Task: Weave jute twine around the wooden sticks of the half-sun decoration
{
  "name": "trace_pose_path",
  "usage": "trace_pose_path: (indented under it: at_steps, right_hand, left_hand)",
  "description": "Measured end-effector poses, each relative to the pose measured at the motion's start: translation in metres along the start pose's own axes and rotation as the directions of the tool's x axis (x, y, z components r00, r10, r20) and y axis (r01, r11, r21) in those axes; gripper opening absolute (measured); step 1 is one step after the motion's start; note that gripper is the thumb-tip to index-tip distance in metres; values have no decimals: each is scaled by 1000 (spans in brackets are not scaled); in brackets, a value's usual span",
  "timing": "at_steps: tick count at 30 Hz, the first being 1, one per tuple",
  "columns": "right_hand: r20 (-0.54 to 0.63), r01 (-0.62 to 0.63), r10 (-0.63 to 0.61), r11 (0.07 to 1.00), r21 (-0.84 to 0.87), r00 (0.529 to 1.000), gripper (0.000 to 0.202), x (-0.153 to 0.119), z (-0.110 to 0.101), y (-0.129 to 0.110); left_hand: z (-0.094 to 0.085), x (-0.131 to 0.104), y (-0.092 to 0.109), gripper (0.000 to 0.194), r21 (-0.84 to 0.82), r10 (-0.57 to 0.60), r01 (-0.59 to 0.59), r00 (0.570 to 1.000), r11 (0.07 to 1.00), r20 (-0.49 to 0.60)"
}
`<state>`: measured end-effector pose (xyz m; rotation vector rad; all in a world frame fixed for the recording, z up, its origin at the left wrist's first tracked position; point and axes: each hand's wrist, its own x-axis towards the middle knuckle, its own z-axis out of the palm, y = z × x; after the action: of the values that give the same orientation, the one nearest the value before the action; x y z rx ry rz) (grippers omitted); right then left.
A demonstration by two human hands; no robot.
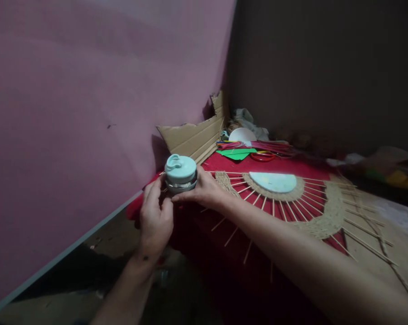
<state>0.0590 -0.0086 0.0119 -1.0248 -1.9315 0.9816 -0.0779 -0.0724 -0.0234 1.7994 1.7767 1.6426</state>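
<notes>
A metal container [181,188] with a pale mint lid [180,169] is at the left end of the red cloth. The lid has a curled handle and sits a little tilted, with a gap showing between it and the metal rim. My left hand [157,212] curls round the container's left side. From the right, my right hand [204,189] wraps its fingers and thumb round the same container. Beside my right arm lies a half-round woven piece [329,216] with thin sticks fanning out from a mint half disc [273,182].
A torn cardboard sheet [192,137] leans against the pink wall [88,104]. Behind the weaving lie green paper [237,154], red-handled scissors [263,156] and a white round piece [242,135]. The red cloth [312,169] covers part of the table.
</notes>
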Motion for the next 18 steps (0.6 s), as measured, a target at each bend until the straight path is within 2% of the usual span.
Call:
trace_pose_path:
  at_steps: [4, 9, 13, 18]
  right_hand:
    - [-23, -3, 5, 996, 85, 1000, 74, -4, -5, -6]
    - [-16, 41, -40, 990, 135, 999, 60, -16, -23, -20]
    - [-42, 15, -8, 988, 154, 999, 60, -38, -43, -29]
    - [-121, -7, 21, 993, 117, 992, 56, -73, -76, -44]
  left_hand:
    - [1, 1, 5, 49, -46, 30, -31, 999, 998, -18]
    - [-1, -1, 22, 48, -133, 105, -108, 994, 985, -26]
    - [1, -3, 39, 47, -170, 138, -134, 990, 976, 11]
    - [12, -8, 68, 47, -214, 248, -226, 966, 950, 79]
